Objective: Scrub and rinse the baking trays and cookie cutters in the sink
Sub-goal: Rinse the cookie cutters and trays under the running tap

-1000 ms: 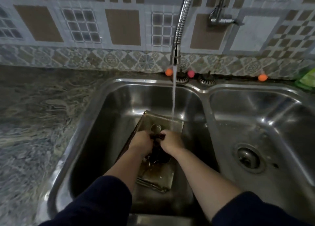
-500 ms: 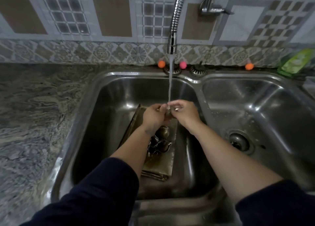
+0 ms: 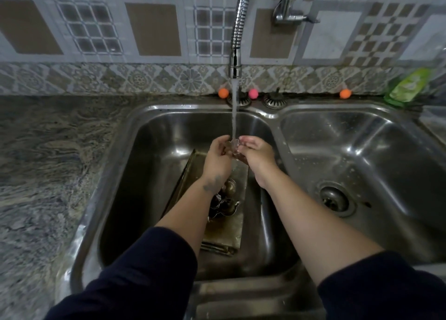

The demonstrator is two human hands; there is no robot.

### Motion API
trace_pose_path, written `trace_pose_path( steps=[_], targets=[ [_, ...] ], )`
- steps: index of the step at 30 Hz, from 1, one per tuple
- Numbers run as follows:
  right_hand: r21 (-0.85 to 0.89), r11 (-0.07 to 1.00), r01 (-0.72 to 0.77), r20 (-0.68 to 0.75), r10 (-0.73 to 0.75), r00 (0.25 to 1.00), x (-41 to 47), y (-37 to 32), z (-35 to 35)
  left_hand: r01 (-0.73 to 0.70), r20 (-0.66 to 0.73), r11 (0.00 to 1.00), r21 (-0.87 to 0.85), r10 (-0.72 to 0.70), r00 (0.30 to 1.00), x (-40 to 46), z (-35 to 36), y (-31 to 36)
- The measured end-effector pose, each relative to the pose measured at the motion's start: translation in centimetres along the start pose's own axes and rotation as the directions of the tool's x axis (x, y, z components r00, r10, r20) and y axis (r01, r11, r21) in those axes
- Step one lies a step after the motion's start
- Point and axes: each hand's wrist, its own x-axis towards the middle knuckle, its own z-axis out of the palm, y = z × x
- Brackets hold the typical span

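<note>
— Where the fingertips meet under the running water (image 3: 234, 117), what do they pinch?

— A small metal cookie cutter (image 3: 233, 145), scalloped like a flower. The left hand (image 3: 218, 158) has its thumb and fingers curled round the cutter's left edge; the right hand (image 3: 255, 154) has its fingers bent inward and grips the right edge. The stream lands right on the cutter between them.

— Are the fingers spread or pressed together?

— Close together on both hands, curled toward the cutter. How the fingertips sit behind the cutter I cannot tell; water and glare blur them.

— And lower down?

— Both hands are held above the left basin (image 3: 149, 174) of a double steel sink. Below the wrists a baking tray (image 3: 231, 232) lies on the basin floor, its long side running near to far, with brownish water on it. More cookie cutters (image 3: 224, 203) sit in a pile on the tray, just right of the left forearm.

— Farther out?

— The water falls from a flexible chrome tap (image 3: 239, 34) at the far side. The right basin (image 3: 386, 165) shows its drain (image 3: 334, 200). On the far rim sit two strainer plugs (image 3: 274, 101) and three small balls, two orange (image 3: 223, 92) and one pink (image 3: 253, 93). A green bottle (image 3: 407, 88) lies at the far right corner. A marbled stone counter (image 3: 48, 165) spreads to the left, and patterned tiles (image 3: 144, 30) cover the wall beyond. Dark sleeves (image 3: 135, 276) cover the near forearms.
</note>
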Motion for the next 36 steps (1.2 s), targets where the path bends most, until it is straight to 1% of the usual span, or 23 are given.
trace_pose_path(
  steps=[2, 3, 6, 10, 13, 16, 18, 19, 20, 21, 23, 24, 26, 28, 31, 33, 36],
  targets=[
    [0.031, 0.999, 0.008, -0.022, -0.007, 1.000, -0.2, 0.0, -0.1, 0.137, 0.021, 0.983, -0.121, -0.136, 0.991, 0.0, -0.1, 0.0],
    [0.034, 0.999, 0.011, -0.017, -0.010, 1.000, -0.3, 0.0, -0.2, 0.164, 0.023, 0.979, -0.120, -0.162, 0.987, 0.0, -0.1, -0.1],
    [0.022, 1.000, 0.020, 0.016, -0.020, 1.000, -0.3, 0.1, -0.4, 0.154, -0.030, 0.987, -0.037, -0.155, 0.987, -0.1, -0.3, -0.1],
    [-0.065, 0.996, 0.055, 0.075, -0.050, 0.996, -0.2, -0.1, -0.6, 0.201, -0.098, 0.977, -0.064, -0.207, 0.973, -0.1, -0.4, 0.1],
    [-0.080, 0.994, 0.078, 0.056, -0.074, 0.996, 0.1, -0.2, -0.4, 0.183, -0.143, 0.982, -0.041, -0.187, 0.972, 0.0, -0.3, 0.4],
    [-0.178, 0.980, 0.086, 0.009, -0.086, 0.996, 0.3, -0.5, 0.1, 0.138, -0.224, 0.990, -0.017, -0.139, 0.965, 0.2, 0.0, 0.4],
    [-0.222, 0.974, 0.040, -0.022, -0.046, 0.999, 0.4, -0.8, 0.6, 0.078, -0.256, 0.997, 0.019, -0.071, 0.964, 0.1, 0.2, 0.5],
    [-0.188, 0.982, -0.018, -0.043, 0.010, 0.999, 0.4, -1.1, 0.9, 0.036, -0.252, 0.998, 0.050, -0.022, 0.968, 0.0, 0.4, 0.4],
    [-0.103, 0.990, -0.101, -0.050, 0.096, 0.994, 0.3, -1.4, 1.1, -0.006, -0.237, 0.996, 0.088, 0.027, 0.971, -0.1, 0.4, 0.4],
    [0.019, 0.981, -0.192, -0.031, 0.192, 0.981, 0.2, -1.8, 1.2, -0.035, -0.217, 0.991, 0.128, 0.063, 0.974, -0.3, 0.5, 0.4],
    [0.229, 0.916, -0.329, 0.062, 0.324, 0.944, -0.2, -2.5, 1.2, -0.084, -0.178, 0.984, 0.155, 0.112, 0.978, -0.6, 0.5, 0.4],
    [0.280, 0.888, -0.365, 0.103, 0.350, 0.931, -0.3, -2.7, 1.2, -0.109, -0.156, 0.983, 0.148, 0.132, 0.979, -0.6, 0.4, 0.4],
    [0.325, 0.863, -0.386, 0.136, 0.361, 0.922, -0.5, -2.9, 0.9, -0.137, -0.101, 0.981, 0.140, 0.152, 0.983, -0.9, 0.2, 0.6],
    [0.369, 0.843, -0.392, 0.142, 0.365, 0.920, -0.5, -3.0, 0.6, -0.114, -0.073, 0.985, 0.129, 0.124, 0.990, -0.7, 0.3, 0.9],
    [0.406, 0.824, -0.396, 0.140, 0.372, 0.917, -0.5, -2.8, 0.6, -0.042, -0.112, 0.986, 0.161, 0.061, 0.992, 0.5, 0.5, 1.6],
    [0.437, 0.811, -0.390, 0.144, 0.365, 0.920, -0.4, -2.9, 0.6, -0.020, -0.149, 0.983, 0.181, 0.047, 0.988, 1.5, 0.9, 2.4],
    [0.514, 0.756, -0.405, 0.181, 0.366, 0.913, -0.3, -3.2, 0.5, -0.045, -0.203, 0.955, 0.292, 0.108, 0.973, 2.2, 1.5, 3.9]
  ],
)
